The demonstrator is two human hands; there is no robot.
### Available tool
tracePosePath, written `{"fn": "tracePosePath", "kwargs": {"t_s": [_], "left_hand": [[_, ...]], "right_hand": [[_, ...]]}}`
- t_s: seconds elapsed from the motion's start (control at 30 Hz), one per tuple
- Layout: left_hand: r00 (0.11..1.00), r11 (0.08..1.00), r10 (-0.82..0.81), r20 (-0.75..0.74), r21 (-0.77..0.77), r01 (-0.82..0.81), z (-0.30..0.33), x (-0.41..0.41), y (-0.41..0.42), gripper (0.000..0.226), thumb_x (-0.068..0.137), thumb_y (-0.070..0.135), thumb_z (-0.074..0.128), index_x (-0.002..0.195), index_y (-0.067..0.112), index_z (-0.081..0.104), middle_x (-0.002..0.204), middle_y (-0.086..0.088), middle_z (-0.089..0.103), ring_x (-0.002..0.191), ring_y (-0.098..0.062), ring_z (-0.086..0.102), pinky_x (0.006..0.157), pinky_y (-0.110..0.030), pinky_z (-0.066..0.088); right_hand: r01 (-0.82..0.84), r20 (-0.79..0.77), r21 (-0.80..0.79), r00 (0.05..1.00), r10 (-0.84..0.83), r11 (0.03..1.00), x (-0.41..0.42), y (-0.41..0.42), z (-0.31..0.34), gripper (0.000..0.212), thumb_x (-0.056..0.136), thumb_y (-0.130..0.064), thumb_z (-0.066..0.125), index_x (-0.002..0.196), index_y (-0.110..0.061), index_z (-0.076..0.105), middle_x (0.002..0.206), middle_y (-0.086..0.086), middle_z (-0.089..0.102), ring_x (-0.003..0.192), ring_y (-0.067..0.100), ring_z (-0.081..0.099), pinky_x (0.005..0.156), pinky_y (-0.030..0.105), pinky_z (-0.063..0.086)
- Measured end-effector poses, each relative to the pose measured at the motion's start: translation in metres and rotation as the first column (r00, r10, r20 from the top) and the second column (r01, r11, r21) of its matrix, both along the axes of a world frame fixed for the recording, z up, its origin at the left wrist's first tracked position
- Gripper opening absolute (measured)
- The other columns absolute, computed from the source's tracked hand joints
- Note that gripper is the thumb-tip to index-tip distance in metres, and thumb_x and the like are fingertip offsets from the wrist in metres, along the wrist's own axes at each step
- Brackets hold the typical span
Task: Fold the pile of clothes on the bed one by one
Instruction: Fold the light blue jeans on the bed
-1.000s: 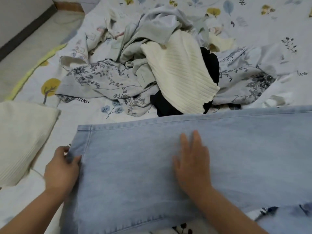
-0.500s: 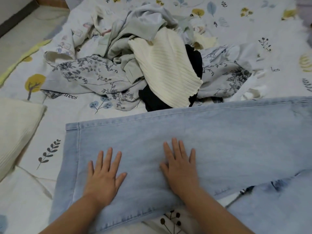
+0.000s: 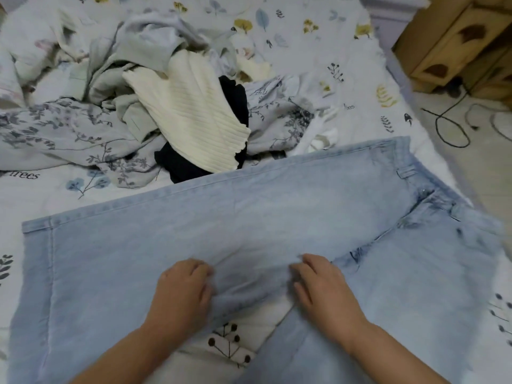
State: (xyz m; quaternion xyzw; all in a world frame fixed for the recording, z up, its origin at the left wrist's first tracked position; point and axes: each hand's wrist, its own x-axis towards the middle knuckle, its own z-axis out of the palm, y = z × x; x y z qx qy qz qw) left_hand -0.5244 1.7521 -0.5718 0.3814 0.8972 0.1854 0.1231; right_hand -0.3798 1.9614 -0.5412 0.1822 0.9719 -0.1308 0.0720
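The light blue jeans (image 3: 277, 217) lie spread flat across the lower half of the frame on the bed (image 3: 318, 37), hem at the left edge, waistband and belt loop toward the right. Judging by the layout, they are smoothed but not yet folded over, so this garment is only partway done. Behind them, in the upper left and centre, the pile of clothes (image 3: 133, 87) is untouched and crumpled: a cream ribbed knit (image 3: 194, 115) draped over a black garment (image 3: 182, 162), pale grey-green pieces, and a grey floral-print fabric (image 3: 69, 134) spilling left. Most of the task seems left.

The left hand (image 3: 181, 292) and right hand (image 3: 324, 292) sit near each other at lower centre, both with fingers curled, bunching the denim between them into soft ridges; each seems to be pinching a gather of the leg fabric.

The denim looks stiff and faded, with stitched seams. The knit is finely ribbed and floppy. The bedsheet is white with printed leaves and trees.
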Motion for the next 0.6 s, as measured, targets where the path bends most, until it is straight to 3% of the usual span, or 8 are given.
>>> {"fn": "tracePosePath", "kwargs": {"t_s": [0.13,0.2,0.27,0.3,0.33,0.4,0.5,0.6], "left_hand": [[0.986,0.986,-0.163,0.037,0.040,0.161,0.001,0.035,0.044,0.026,0.070,0.028,0.040,0.060,0.021,0.062,0.060,0.005,0.057,0.051,-0.017,0.057,0.045,-0.020,0.042],[0.968,0.972,-0.235,0.090,-0.006,0.237,0.004,0.053,0.063,0.025,0.069,0.030,0.039,0.054,0.021,0.057,0.056,0.007,0.054,0.047,-0.014,0.055,0.042,-0.018,0.037],[0.953,0.959,-0.275,0.127,-0.028,0.281,0.002,0.073,0.084,0.026,0.067,0.031,0.039,0.049,0.020,0.053,0.050,0.007,0.051,0.043,-0.011,0.053,0.039,-0.020,0.034],[0.949,0.957,-0.277,0.149,-0.042,0.286,0.005,0.082,0.092,0.026,0.067,0.031,0.039,0.049,0.019,0.053,0.050,0.006,0.052,0.042,-0.010,0.054,0.039,-0.020,0.035],[0.951,0.961,-0.264,0.162,-0.038,0.273,0.002,0.090,0.100,0.026,0.071,0.031,0.040,0.055,0.019,0.057,0.056,0.006,0.055,0.048,-0.009,0.058,0.042,-0.020,0.037],[0.958,0.967,-0.172,0.227,-0.148,0.209,0.003,0.101,0.115,0.027,0.089,0.034,0.039,0.095,0.021,0.061,0.095,0.004,0.063,0.089,-0.011,0.064,0.070,-0.021,0.046],[0.958,0.955,-0.107,0.266,-0.239,0.174,-0.004,0.113,0.127,0.059,0.094,0.042,0.040,0.144,0.015,0.024,0.144,-0.005,0.039,0.130,-0.021,0.041,0.101,-0.028,0.037],[0.980,0.963,-0.149,0.134,-0.207,0.174,-0.008,0.103,0.139,0.053,0.099,0.031,0.035,0.148,0.019,0.017,0.142,-0.010,0.041,0.122,-0.022,0.047,0.108,-0.028,0.032]], "right_hand": [[0.368,0.029,0.129,0.927,-0.374,0.921,0.052,0.035,0.001,0.032,0.070,-0.015,0.069,0.101,-0.007,0.067,0.110,0.020,0.062,0.100,0.039,0.063,0.080,0.047,0.052],[0.534,0.105,0.149,0.828,-0.550,0.832,0.068,0.050,0.009,0.050,0.080,-0.013,0.068,0.127,-0.005,0.055,0.135,0.026,0.046,0.126,0.042,0.044,0.100,0.050,0.039],[0.552,0.243,0.200,0.772,-0.587,0.809,0.081,0.057,0.012,0.055,0.091,-0.022,0.054,0.143,-0.012,0.036,0.150,0.020,0.028,0.140,0.035,0.025,0.112,0.044,0.024],[0.536,0.242,0.192,0.786,-0.569,0.822,0.087,0.059,0.009,0.056,0.087,-0.021,0.061,0.140,-0.011,0.042,0.147,0.022,0.033,0.136,0.037,0.032,0.109,0.048,0.029],[0.534,0.209,0.180,0.800,-0.562,0.826,0.093,0.061,0.003,0.059,0.076,-0.016,0.073,0.130,-0.007,0.053,0.137,0.026,0.045,0.126,0.042,0.044,0.100,0.055,0.039],[0.587,0.129,0.216,0.775,-0.619,0.780,0.101,0.065,-0.003,0.063,0.061,-0.010,0.083,0.119,-0.004,0.061,0.126,0.029,0.053,0.115,0.047,0.053,0.088,0.059,0.045],[0.848,0.073,0.211,0.482,-0.873,0.486,0.116,0.085,0.002,0.062,0.089,-0.021,0.057,0.144,-0.010,0.030,0.149,0.024,0.023,0.138,0.038,0.022,0.108,0.050,0.025],[0.995,0.049,-0.087,0.052,-0.997,0.047,0.138,0.113,0.004,0.060,0.092,-0.027,0.052,0.141,-0.004,0.027,0.141,0.028,0.031,0.128,0.044,0.034,0.102,0.051,0.031]]}}
